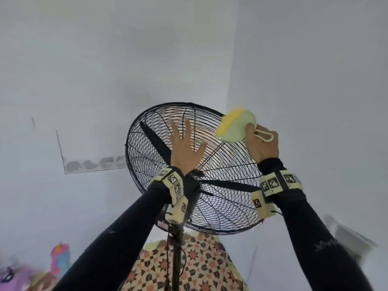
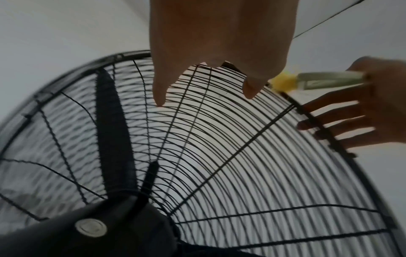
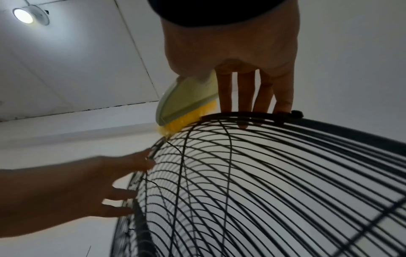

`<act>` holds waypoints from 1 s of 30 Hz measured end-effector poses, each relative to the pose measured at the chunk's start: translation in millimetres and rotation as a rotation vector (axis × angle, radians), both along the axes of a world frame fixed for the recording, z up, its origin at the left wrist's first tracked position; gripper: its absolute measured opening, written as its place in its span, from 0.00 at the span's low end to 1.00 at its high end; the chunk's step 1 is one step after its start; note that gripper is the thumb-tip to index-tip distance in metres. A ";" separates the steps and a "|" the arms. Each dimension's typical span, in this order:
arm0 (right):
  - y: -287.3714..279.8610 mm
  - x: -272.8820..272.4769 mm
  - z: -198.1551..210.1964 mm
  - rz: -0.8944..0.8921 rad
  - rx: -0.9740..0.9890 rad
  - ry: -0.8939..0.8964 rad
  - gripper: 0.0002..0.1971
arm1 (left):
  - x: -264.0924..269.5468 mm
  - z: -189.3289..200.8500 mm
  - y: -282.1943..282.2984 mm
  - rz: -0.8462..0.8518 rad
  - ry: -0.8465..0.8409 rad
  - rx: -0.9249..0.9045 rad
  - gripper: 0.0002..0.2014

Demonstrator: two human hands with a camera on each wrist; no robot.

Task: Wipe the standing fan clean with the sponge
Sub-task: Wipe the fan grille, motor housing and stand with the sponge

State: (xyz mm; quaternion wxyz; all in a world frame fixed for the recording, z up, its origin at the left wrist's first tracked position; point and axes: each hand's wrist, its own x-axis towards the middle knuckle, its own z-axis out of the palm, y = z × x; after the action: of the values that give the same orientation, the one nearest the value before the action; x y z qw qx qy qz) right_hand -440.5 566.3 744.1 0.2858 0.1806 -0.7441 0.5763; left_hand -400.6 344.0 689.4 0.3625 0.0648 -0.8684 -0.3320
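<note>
A black standing fan (image 1: 147, 156) stands in the room's corner with its wire cage tilted upward, seen from the motor side. My left hand (image 1: 184, 143) lies flat on the cage with fingers spread; its fingertips (image 2: 159, 99) touch the wires. My right hand (image 1: 262, 145) pinches a green and yellow sponge (image 1: 235, 127) with its thumb at the cage's upper right rim. The yellow side (image 3: 186, 120) meets the rim, and the straight fingers (image 3: 243, 97) reach over the rim. A white loop cord (image 1: 265, 137) hangs from the sponge. A dark blade (image 2: 112, 121) shows inside the cage.
The fan's pole (image 1: 177, 259) runs down to a patterned cloth (image 1: 205, 267). A pink container (image 1: 60, 257) and other blurred things sit at the lower left. White walls close in behind and to the right. A ceiling lamp (image 3: 23, 15) is lit.
</note>
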 end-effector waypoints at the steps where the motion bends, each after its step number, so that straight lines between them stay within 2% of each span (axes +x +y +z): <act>1: -3.3 16.1 1.3 -0.036 0.007 0.001 0.22 | 3.3 0.8 -8.5 -0.022 -0.020 -0.006 0.48; 5: -23.4 69.3 7.7 -0.127 0.010 -0.013 0.23 | 23.7 16.8 -16.7 -0.044 -0.094 -0.001 0.49; 7: -31.5 98.1 10.2 -0.150 0.001 -0.036 0.23 | 44.3 19.7 -3.9 -0.116 -0.105 0.012 0.50; 12: -48.6 163.8 18.8 -0.175 0.033 -0.128 0.22 | 102.2 -5.7 30.6 -0.396 -0.112 0.007 0.57; 15: -61.6 182.5 30.6 -0.168 0.064 -0.236 0.30 | 135.5 -24.4 40.8 -0.516 -0.113 0.014 0.64; 17: -74.8 193.7 36.3 -0.120 0.048 -0.263 0.28 | 154.3 -30.8 45.8 -0.518 -0.148 0.045 0.74; 19: -87.0 205.6 38.1 -0.117 0.103 -0.267 0.24 | 164.8 -31.3 52.0 -0.423 -0.177 0.104 0.77; 21: -97.8 216.8 39.0 -0.120 0.174 -0.266 0.24 | 171.3 -26.6 55.2 -0.348 -0.207 0.201 0.74; 23: -104.4 223.1 38.0 -0.084 0.152 -0.271 0.22 | 173.8 -24.1 55.3 -0.345 -0.217 0.249 0.71; 30: -108.2 225.9 45.7 -0.040 0.091 -0.290 0.23 | 161.2 -26.8 20.1 -0.400 -0.120 0.164 0.60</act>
State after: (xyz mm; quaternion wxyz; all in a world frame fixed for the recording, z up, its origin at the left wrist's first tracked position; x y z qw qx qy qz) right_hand -214.6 458.1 789.7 0.1781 0.0931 -0.8065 0.5561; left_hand -239.3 364.1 662.5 0.2306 -0.0599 -0.8541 -0.4623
